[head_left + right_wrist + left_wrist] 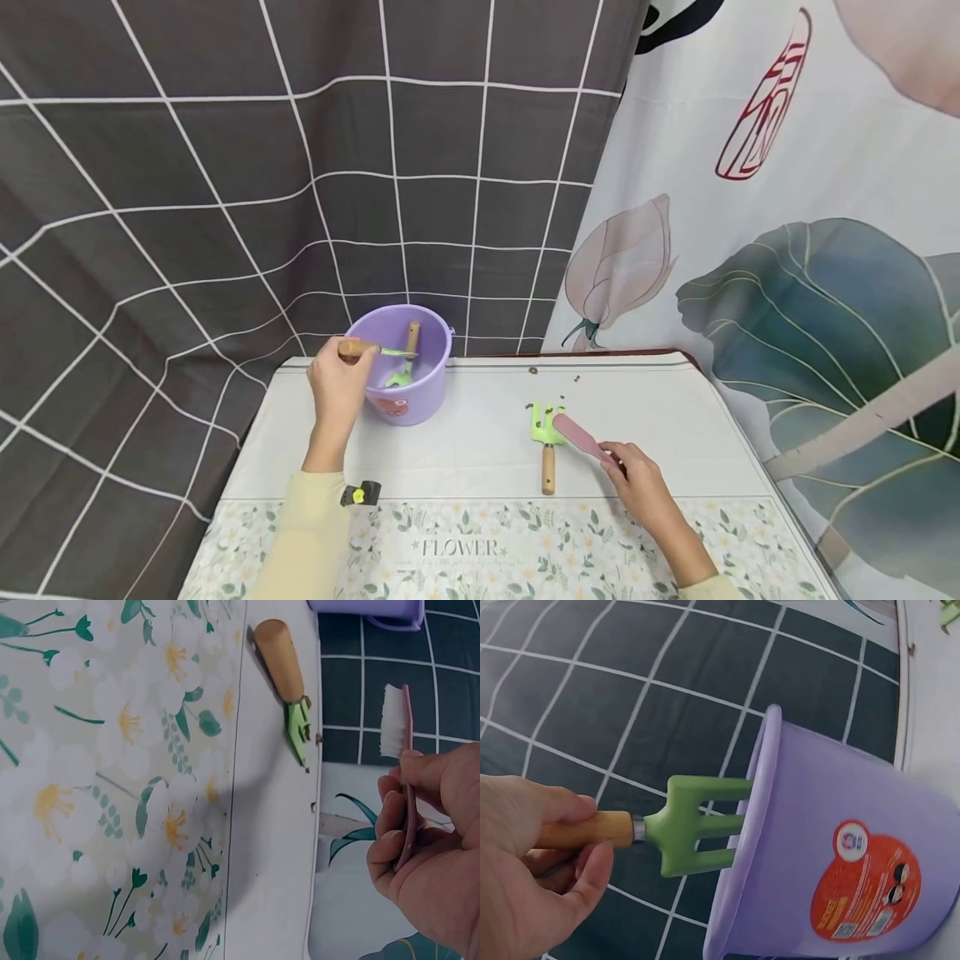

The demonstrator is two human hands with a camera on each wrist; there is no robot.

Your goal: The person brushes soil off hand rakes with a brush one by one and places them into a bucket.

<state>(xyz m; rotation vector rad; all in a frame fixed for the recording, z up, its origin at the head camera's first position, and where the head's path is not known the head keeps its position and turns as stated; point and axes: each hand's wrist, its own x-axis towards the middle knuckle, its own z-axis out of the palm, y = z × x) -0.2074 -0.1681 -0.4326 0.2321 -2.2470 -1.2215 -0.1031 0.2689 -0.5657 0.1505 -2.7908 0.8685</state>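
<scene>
My left hand (335, 387) pinches the wooden handle of a green garden fork (682, 825), its tines at the rim of a purple bucket (855, 765). Inside the bucket lies another green tool with a wooden handle (413, 335), its head partly seen. My right hand (637, 483) grips a pink brush (581, 436), whose white bristles (392, 720) show in the right wrist view. Just left of the brush, a green tined hand tool (548, 458) lies on the table, dark crumbs on its head.
Dark crumbs (533, 370) are scattered on the white table (480, 450) behind the lying tool. A floral cloth (465, 575) covers the near part. A dark gridded curtain (442, 208) hangs behind, and a white leaf-printed one (697, 250) hangs at the right.
</scene>
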